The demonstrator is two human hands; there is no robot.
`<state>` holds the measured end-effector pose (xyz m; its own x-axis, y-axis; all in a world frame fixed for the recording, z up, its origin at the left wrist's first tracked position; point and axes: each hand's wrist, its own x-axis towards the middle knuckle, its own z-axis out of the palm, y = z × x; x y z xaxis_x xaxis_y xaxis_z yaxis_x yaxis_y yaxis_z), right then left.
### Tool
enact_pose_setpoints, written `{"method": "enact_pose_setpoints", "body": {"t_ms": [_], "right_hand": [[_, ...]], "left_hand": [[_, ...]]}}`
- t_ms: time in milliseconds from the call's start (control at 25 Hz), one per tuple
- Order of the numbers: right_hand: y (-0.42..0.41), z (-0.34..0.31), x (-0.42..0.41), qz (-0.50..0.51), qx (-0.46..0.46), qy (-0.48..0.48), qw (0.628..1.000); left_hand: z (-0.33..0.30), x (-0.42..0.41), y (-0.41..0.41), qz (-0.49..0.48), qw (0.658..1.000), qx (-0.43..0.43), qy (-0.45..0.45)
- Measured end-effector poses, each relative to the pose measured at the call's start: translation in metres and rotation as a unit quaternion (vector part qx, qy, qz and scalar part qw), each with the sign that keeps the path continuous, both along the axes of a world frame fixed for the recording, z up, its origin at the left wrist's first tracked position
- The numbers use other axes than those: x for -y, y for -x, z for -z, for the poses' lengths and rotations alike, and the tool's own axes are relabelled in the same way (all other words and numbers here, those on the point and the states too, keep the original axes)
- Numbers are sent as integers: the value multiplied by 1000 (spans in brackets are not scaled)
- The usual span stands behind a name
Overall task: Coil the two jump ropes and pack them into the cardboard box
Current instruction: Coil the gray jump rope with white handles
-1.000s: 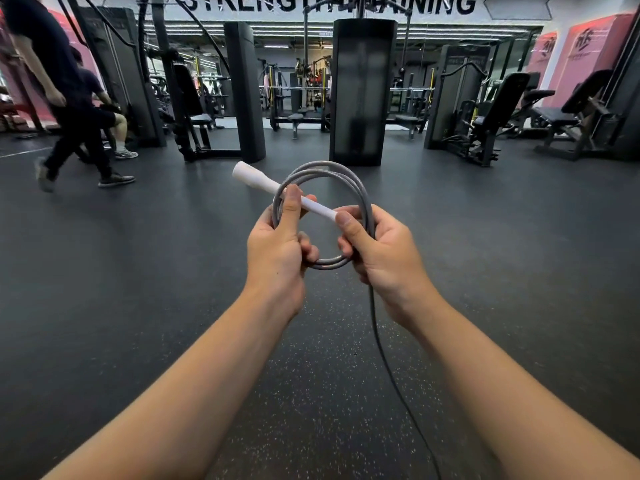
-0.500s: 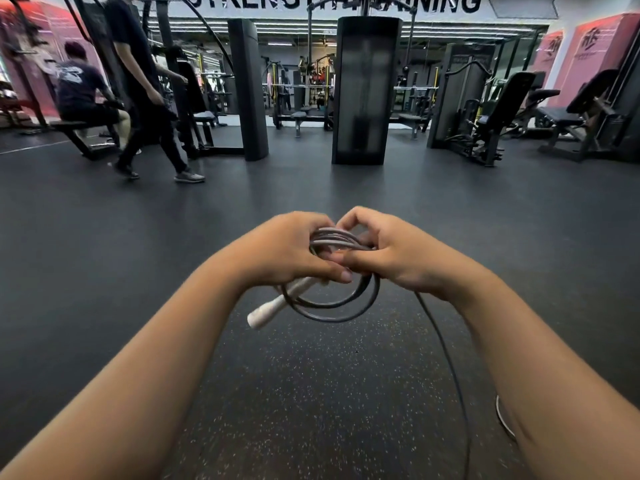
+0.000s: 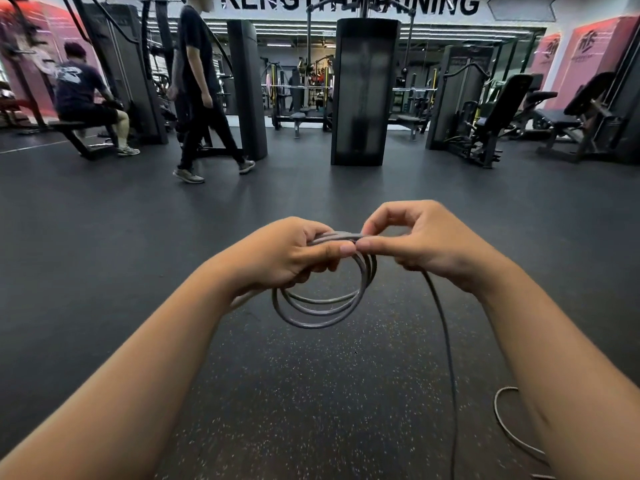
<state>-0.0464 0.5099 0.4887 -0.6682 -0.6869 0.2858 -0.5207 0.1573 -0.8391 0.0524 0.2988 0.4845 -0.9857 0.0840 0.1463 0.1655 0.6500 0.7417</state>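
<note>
Nearest, a loose stretch of rope (image 3: 498, 415) curved on the floor (image 3: 311, 393) at the right. Above it, both hands met at the top of a grey coil (image 3: 322, 308) of about 3 loops, which hung below them. The left hand (image 3: 287, 256) had its grip clenched around the coil's top strands; the right hand (image 3: 420, 242) pinched the same strands between thumb and fingers. A tail of rope dropped from the right hand toward the floor. Farther off, 1 person (image 3: 199, 95) walked, another (image 3: 85, 98) sat on a bench (image 3: 74, 131), and machines (image 3: 363, 91) stood beyond.
</note>
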Motion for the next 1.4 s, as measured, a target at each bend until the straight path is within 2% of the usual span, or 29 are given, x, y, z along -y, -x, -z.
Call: {"method": "enact_pose_setpoints", "body": {"t_ms": [80,200,320,440,480,560,640,720,840,920,1000,1040,1120,1200,1280,1320,1400], "right_hand": [[9,1,-8,54,2,51,997],[22,15,-17,153,9,95,984],[25,40,-6,148,74,108,980],[3,60,27,58,182,127,973],[-8,62,37,28,215,139,966],[-25,60,49,-16,238,153,959],[-37,59,57,-27,213,164,963],[-46,61,64,9,185,169,968],[-49,65,70,64,217,207,952],[-42,58,65,57,201,213,954],[-27,45,52,34,170,178,969],[-19,37,42,21,152,143,978],[-6,22,21,-1,92,32,995],[0,14,8,-20,27,-83,996],[-1,13,8,-38,-16,-145,989],[-2,12,10,-45,-32,-160,986],[-3,12,13,-47,-61,-184,980]], "left_hand": [[-3,10,-3,6,992,-13,-122],[-1,18,-3,-11,945,-58,-321],[7,1,8,-30,868,-79,-490],[16,-28,21,-95,757,-114,-636],[18,-35,23,-123,722,-131,-668],[23,-40,25,-172,678,-165,-695],[26,-40,26,-198,652,-191,-706],[30,-40,29,-206,642,-202,-710],[35,-42,32,-205,678,-196,-678],[34,-36,31,-193,734,-186,-624],[28,-20,27,-172,803,-167,-545],[23,-9,23,-160,843,-163,-488],[6,12,12,-129,926,-166,-315],[-15,23,-1,-101,978,-156,-94],[-30,16,-8,-68,983,-122,120],[-32,7,-10,-52,976,-90,193],[-24,-8,-6,-36,968,-14,246]]}}
